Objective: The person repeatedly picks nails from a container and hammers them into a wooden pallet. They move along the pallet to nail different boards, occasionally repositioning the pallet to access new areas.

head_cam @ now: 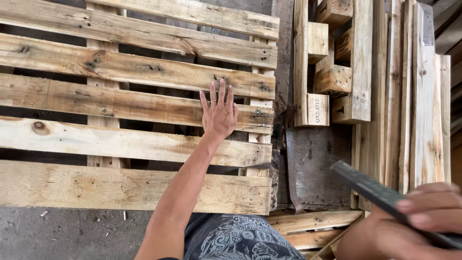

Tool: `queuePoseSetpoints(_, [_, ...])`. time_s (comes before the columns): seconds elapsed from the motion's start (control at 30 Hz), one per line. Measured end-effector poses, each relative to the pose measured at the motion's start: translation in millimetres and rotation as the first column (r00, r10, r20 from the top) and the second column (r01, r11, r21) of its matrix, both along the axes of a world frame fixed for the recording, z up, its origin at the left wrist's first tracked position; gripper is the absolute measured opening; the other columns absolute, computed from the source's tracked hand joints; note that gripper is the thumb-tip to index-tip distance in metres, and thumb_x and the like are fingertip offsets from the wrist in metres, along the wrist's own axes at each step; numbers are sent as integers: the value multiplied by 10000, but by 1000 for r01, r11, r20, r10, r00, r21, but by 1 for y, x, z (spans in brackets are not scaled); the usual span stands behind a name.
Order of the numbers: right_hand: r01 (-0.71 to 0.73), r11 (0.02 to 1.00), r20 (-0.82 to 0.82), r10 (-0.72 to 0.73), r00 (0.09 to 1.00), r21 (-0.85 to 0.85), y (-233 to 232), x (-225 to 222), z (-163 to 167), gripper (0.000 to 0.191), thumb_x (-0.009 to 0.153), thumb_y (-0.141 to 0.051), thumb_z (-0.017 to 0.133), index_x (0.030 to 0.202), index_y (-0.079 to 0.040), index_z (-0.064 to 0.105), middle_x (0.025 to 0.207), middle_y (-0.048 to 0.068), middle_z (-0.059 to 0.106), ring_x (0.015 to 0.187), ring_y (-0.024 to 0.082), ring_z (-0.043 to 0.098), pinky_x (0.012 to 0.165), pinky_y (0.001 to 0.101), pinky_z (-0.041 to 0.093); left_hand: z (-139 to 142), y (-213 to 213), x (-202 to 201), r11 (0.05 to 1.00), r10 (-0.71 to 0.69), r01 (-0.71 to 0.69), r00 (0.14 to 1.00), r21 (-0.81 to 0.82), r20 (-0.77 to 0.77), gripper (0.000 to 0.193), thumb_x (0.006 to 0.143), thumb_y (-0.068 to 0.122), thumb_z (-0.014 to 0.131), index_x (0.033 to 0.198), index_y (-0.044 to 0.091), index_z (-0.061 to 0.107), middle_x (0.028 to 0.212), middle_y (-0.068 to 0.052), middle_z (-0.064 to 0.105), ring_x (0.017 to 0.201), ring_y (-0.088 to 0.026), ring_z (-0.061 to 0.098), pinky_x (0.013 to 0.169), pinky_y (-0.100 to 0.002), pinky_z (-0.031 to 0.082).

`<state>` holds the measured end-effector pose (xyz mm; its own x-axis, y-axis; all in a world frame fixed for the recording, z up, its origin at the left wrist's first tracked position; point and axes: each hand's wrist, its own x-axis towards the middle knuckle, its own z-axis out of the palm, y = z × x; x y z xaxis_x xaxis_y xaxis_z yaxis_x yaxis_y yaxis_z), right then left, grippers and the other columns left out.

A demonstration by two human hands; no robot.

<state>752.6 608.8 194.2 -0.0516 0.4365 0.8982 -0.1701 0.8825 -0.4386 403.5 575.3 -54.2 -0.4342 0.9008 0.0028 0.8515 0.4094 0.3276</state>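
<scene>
A wooden pallet [134, 110] fills the left and the middle of the frame, with its slats running from side to side. It is not a real container, but the dark gaps between the slats show only shadow and the lower boards. At the upper right stands a second pallet frame [332, 62] with wooden blocks fixed between its boards. Further right, a stack of long planks [418, 110] runs from top to bottom of the frame.

The left hand [219, 113] lies open and flat on the pallet, in the middle of the frame, with the fingers spread and pointing up. It rests on the third slat from the top, near the right end of the pallet.

The right hand [423, 216] is at the lower right corner, closed around a dark flat bar [370, 185]. The bar points up and to the left. It is well apart from the left hand and above the grey floor [313, 163] between the pallet and the planks.
</scene>
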Motion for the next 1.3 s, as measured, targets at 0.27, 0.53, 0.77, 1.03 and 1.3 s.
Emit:
queuePoseSetpoints(0.27, [53,898,335,108,936,-436,-33,16,-149,83,1069,-155,597,1097,-77,588,726,7,630,575,74,626,477,225,542,11,-20,-8,952,-303,292,943,92,139,849,843,687,650,1465,131,491,1393,-106,490,1353,-296,457,1223,-502,302])
queuePoseSetpoints(0.53, [150,808,507,202,838,-570,-45,35,-176,145,1047,-162,614,1059,-30,555,752,25,662,619,97,641,553,248,534,12,-4,-5,875,-478,480,840,-57,-256,1267,727,1009,362,1462,-22,378,1245,-165,500,1152,-323,502,989,-527,415])
queuePoseSetpoints(0.77, [146,882,614,185,767,-449,-33,30,-184,160,1000,-195,663,997,-49,597,716,13,666,562,85,618,485,250,493,-3,0,-11,797,-604,548,744,-256,-286,1143,860,965,184,1310,-31,517,1050,-114,502,880,-245,483,735,-422,452])
queuePoseSetpoints(1.03, [163,893,697,202,688,-419,-24,40,-219,214,1031,-264,656,963,-70,596,709,5,626,569,101,593,483,275,496,-10,-12,-14,844,-530,525,779,-113,-336,1191,834,970,195,1393,-29,520,1078,-108,549,911,-232,510,819,-428,479])
queuePoseSetpoints(1.3, [508,449,676,541,500,-735,-44,38,-192,257,975,-271,661,985,-15,647,635,84,694,472,151,627,402,329,512,10,-8,21,841,-525,514,850,168,28,786,817,642,696,1405,139,551,1417,-112,528,1370,-303,437,1189,-539,305])
